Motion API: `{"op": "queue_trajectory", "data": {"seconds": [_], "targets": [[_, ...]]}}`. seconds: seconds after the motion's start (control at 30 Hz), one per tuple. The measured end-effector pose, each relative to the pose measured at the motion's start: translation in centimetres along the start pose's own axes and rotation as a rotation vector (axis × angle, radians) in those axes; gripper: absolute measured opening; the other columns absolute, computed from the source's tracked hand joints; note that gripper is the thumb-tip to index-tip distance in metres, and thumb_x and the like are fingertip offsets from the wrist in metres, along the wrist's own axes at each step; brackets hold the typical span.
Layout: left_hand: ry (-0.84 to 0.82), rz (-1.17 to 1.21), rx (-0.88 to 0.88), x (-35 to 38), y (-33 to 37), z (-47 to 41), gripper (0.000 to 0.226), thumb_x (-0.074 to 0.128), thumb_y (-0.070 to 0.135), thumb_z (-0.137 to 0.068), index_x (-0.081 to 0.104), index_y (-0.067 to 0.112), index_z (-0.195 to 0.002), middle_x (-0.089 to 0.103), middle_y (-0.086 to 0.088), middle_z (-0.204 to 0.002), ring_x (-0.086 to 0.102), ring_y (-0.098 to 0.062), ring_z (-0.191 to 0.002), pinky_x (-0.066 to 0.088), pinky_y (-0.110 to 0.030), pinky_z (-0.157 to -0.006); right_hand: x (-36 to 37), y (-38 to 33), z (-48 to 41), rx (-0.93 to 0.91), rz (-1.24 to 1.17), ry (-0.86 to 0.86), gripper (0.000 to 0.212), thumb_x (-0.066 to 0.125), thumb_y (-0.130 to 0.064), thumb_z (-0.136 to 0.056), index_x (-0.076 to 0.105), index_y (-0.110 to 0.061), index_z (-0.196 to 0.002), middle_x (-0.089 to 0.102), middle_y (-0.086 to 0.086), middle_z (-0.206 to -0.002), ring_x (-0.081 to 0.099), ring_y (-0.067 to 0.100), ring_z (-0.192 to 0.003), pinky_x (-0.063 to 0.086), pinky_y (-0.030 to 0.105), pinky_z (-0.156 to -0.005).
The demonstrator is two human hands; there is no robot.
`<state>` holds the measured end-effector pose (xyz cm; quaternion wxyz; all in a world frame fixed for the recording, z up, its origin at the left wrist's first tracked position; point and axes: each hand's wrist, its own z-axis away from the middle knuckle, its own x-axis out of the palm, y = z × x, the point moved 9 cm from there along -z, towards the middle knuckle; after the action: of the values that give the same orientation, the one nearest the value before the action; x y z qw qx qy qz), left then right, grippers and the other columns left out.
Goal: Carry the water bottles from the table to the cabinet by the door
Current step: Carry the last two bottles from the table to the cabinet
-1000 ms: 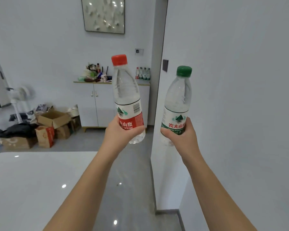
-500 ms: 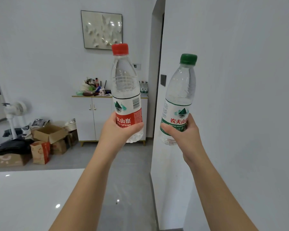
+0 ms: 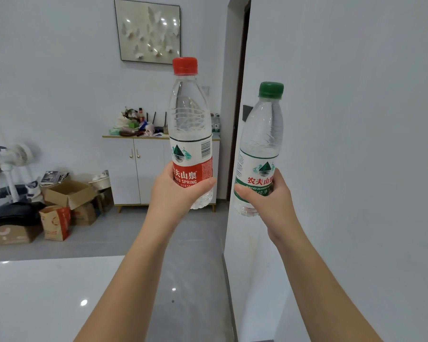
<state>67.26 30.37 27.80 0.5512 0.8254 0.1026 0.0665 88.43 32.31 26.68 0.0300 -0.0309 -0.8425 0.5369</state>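
We see both hands raised in front of us, each wrapped round a water bottle held in the air. The left hand (image 3: pixel 176 191) grips the red-capped bottle (image 3: pixel 190 134) low on its red label, thumb across the front and fingers curled behind. That bottle stands upright, its cap level with the lower edge of the framed picture (image 3: pixel 147 30) on the far wall. The right hand (image 3: pixel 269 201) grips the green-capped bottle (image 3: pixel 262 139) at its green label, thumb pressed on the front. This one leans a little, and its cap sits lower than the red one. The two bottles are apart, not touching, both clear and both capped. Across the grey floor (image 3: pixel 195 267), partly behind the red-capped bottle, we see the white cabinet (image 3: pixel 148 174) against the far wall with its doors closed. Small clutter (image 3: pixel 134 124) crowds the left of its top, and a few more bottles (image 3: pixel 215 123) stand at the right end. A white wall (image 3: pixel 356 144) fills the right of the view, and the green-capped bottle is held in front of it. The glossy white surface (image 3: pixel 47 297) lies at the lower left, its edge running behind the left forearm. Cardboard boxes (image 3: pixel 67 193) sit on the floor left of the cabinet, with a white standing fan (image 3: pixel 15 156) farther left.
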Motion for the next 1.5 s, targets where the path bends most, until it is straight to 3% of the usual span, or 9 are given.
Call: {"op": "queue_trajectory", "data": {"seconds": [0.13, 0.23, 0.43, 0.63, 0.9, 1.27, 1.43, 1.5], "targets": [[0.017, -0.042, -0.023, 0.5, -2.4, -3.3, 0.051, 0.088, 0.023, -0.068, 0.063, 0.029, -0.112, 0.073, 0.011, -0.100, 0.070, -0.007, -0.092, 0.055, -0.026, -0.078, 0.5, 2.1, -3.5, 0.011, 0.001, 0.008, 0.047, 0.082, -0.010, -0.075, 0.057, -0.033, -0.108, 0.069, -0.017, -0.104, 0.066, -0.006, -0.091, 0.052, 0.018, -0.073], [0.035, -0.063, -0.027, 1.2, -4.4, -6.4, 0.053, 0.088, 0.022, -0.067, 0.062, 0.028, -0.114, 0.073, 0.010, -0.101, 0.069, -0.009, -0.094, 0.055, -0.029, -0.080, 0.6, 4.1, -6.8, 0.016, -0.005, 0.024, 0.047, 0.083, -0.011, -0.075, 0.058, -0.031, -0.110, 0.070, -0.016, -0.105, 0.067, -0.003, -0.093, 0.055, 0.023, -0.077], [0.078, -0.062, -0.042, 3.7, -8.5, -13.9, 0.054, 0.089, 0.020, -0.067, 0.062, 0.028, -0.113, 0.073, 0.009, -0.102, 0.070, -0.011, -0.095, 0.057, -0.034, -0.083, 0.8, 8.9, -14.6, 0.041, -0.035, 0.031, 0.047, 0.083, -0.010, -0.074, 0.059, -0.028, -0.111, 0.071, -0.012, -0.106, 0.068, 0.004, -0.096, 0.053, 0.022, -0.076], [0.123, -0.029, -0.025, 5.7, -10.4, -20.8, 0.052, 0.087, 0.016, -0.069, 0.060, 0.032, -0.111, 0.072, 0.011, -0.101, 0.069, -0.007, -0.092, 0.054, -0.026, -0.076, 1.7, 12.0, -22.2, 0.054, -0.023, 0.005, 0.051, 0.083, -0.013, -0.074, 0.057, -0.027, -0.115, 0.070, -0.014, -0.107, 0.067, 0.003, -0.097, 0.053, 0.025, -0.077], [0.176, -0.037, -0.035, 6.8, -14.0, -28.4, 0.057, 0.087, 0.017, -0.068, 0.059, 0.028, -0.117, 0.070, 0.010, -0.104, 0.067, -0.009, -0.096, 0.056, -0.030, -0.081, 4.1, 15.8, -30.0, 0.056, -0.031, -0.017, 0.052, 0.084, -0.013, -0.073, 0.056, -0.033, -0.112, 0.068, -0.018, -0.105, 0.065, -0.003, -0.095, 0.052, 0.019, -0.075], [0.203, -0.013, -0.048, 5.9, -22.7, -42.9, 0.059, 0.087, 0.020, -0.067, 0.059, 0.026, -0.120, 0.070, 0.008, -0.106, 0.067, -0.012, -0.098, 0.058, -0.035, -0.083, 10.4, 23.9, -43.6, 0.057, -0.040, 0.035, 0.061, 0.084, -0.012, -0.074, 0.054, -0.027, -0.125, 0.065, -0.017, -0.110, 0.064, 0.003, -0.102, 0.054, 0.020, -0.075], [0.178, -0.013, -0.071, 4.8, -26.3, -51.9, 0.060, 0.087, 0.021, -0.068, 0.059, 0.025, -0.121, 0.070, 0.008, -0.106, 0.067, -0.012, -0.098, 0.057, -0.036, -0.084, 14.2, 27.1, -50.7, 0.052, -0.045, 0.069, 0.063, 0.085, -0.014, -0.073, 0.054, -0.029, -0.125, 0.066, -0.016, -0.112, 0.065, 0.004, -0.104, 0.056, 0.025, -0.083], [0.162, -0.013, -0.072, 4.5, -27.4, -55.4, 0.061, 0.087, 0.022, -0.068, 0.059, 0.026, -0.121, 0.069, 0.008, -0.107, 0.066, -0.012, -0.099, 0.057, -0.036, -0.084, 15.7, 28.0, -53.5, 0.042, -0.048, 0.080, 0.060, 0.084, -0.013, -0.073, 0.054, -0.033, -0.121, 0.066, -0.019, -0.109, 0.065, 0.001, -0.101, 0.055, 0.020, -0.078]]}}
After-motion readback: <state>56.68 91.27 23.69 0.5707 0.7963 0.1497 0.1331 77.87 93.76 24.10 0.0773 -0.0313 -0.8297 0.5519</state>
